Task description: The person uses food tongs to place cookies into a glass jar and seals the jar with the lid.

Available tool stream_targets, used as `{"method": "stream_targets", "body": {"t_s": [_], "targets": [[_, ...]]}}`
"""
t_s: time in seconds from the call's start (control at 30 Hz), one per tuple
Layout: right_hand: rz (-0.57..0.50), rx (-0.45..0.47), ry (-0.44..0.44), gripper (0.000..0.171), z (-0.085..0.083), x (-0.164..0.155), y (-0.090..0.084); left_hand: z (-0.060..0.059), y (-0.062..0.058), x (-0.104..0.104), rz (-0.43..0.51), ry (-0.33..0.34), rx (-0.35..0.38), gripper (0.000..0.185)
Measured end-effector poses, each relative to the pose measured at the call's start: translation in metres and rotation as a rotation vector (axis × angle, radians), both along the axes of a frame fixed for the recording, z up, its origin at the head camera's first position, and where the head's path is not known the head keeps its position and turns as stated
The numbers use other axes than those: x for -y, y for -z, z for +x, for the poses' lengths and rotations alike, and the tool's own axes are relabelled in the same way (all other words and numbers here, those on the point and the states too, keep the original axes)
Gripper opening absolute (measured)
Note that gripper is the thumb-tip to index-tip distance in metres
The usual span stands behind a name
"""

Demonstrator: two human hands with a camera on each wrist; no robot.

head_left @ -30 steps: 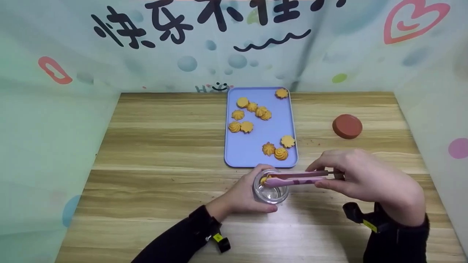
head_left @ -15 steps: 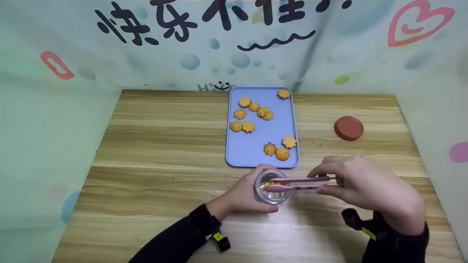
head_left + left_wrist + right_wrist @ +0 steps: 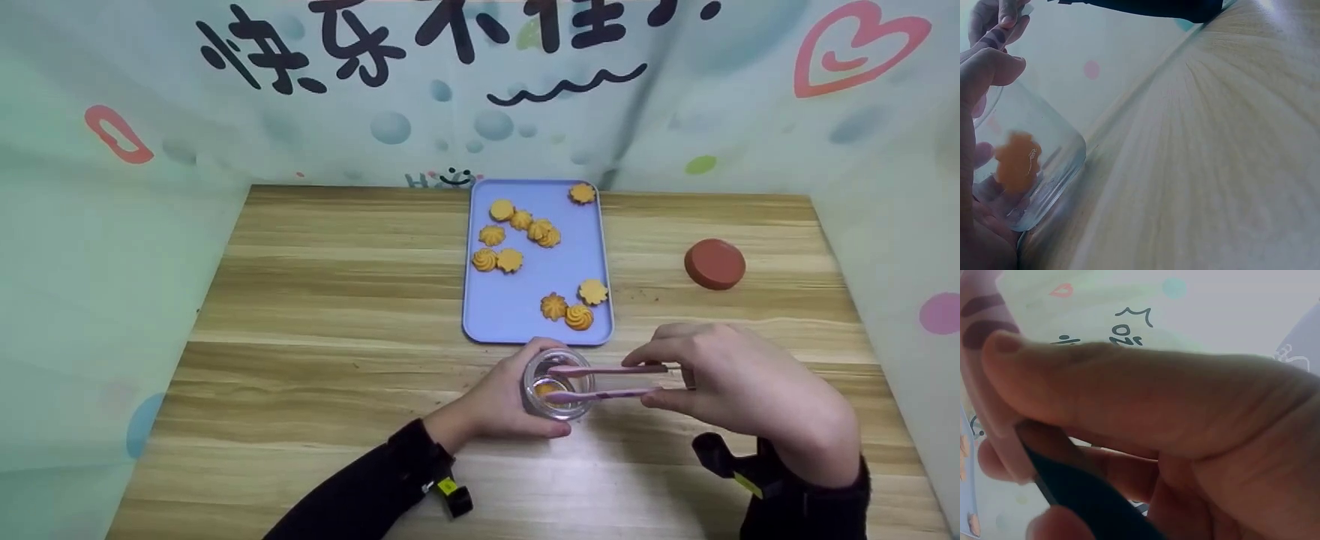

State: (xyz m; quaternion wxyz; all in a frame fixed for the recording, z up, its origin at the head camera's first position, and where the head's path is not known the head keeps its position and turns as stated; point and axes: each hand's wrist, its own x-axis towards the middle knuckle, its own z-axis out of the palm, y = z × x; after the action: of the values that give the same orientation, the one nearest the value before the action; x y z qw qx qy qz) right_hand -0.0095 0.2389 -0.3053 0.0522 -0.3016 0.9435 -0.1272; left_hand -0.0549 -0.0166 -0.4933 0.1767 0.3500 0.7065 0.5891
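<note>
My left hand [image 3: 501, 390] grips a clear glass jar [image 3: 583, 361] round its side, and the jar stands on the table. A yellow cookie [image 3: 1018, 162] is inside, low in the jar and partly behind a tong arm in the head view. My right hand [image 3: 731, 379] holds pink tongs [image 3: 611, 394] between thumb and fingers. The tong arms are spread apart with their tips within the jar mouth. In the right wrist view the thumb [image 3: 1112, 394] presses along the tongs' side.
Behind the jar lies a blue tray [image 3: 517, 311] with several cookies [image 3: 579, 316] on it. A reddish-brown round lid [image 3: 715, 264] rests to its right on the wooden table [image 3: 337, 300]. A printed curtain [image 3: 300, 142] encloses the back and sides.
The tongs' arms have spread wider and the cookie, earlier between the tips, now lies lower in the jar. My right hand has shifted slightly toward the near edge. My left hand keeps its hold.
</note>
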Motion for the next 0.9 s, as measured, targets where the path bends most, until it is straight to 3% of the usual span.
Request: {"method": "stream_targets", "body": {"t_s": [0.17,0.43,0.57,0.67,0.8,0.9], "targets": [[-0.005,0.034,0.022,0.028,0.0,-0.001,-0.001,0.0,0.001,0.0,0.0,0.004,-0.003,0.09],[-0.072,-0.016,0.022,0.03,-0.001,-0.005,-0.004,0.001,0.0,0.0,-0.008,-0.008,0.004,0.09],[-0.144,-0.071,0.014,0.033,-0.006,-0.008,-0.004,0.005,-0.013,0.002,-0.007,-0.012,0.015,0.088],[-0.209,-0.164,0.024,0.036,-0.015,-0.009,-0.001,0.007,-0.025,0.003,0.02,0.008,0.012,0.086],[-0.241,-0.268,0.1,0.037,-0.03,-0.015,0.007,0.008,-0.035,0.005,0.016,0.021,-0.017,0.086],[-0.21,-0.259,0.189,0.038,-0.043,-0.022,0.016,0.007,-0.032,0.005,0.027,0.031,0.011,0.085]]}}
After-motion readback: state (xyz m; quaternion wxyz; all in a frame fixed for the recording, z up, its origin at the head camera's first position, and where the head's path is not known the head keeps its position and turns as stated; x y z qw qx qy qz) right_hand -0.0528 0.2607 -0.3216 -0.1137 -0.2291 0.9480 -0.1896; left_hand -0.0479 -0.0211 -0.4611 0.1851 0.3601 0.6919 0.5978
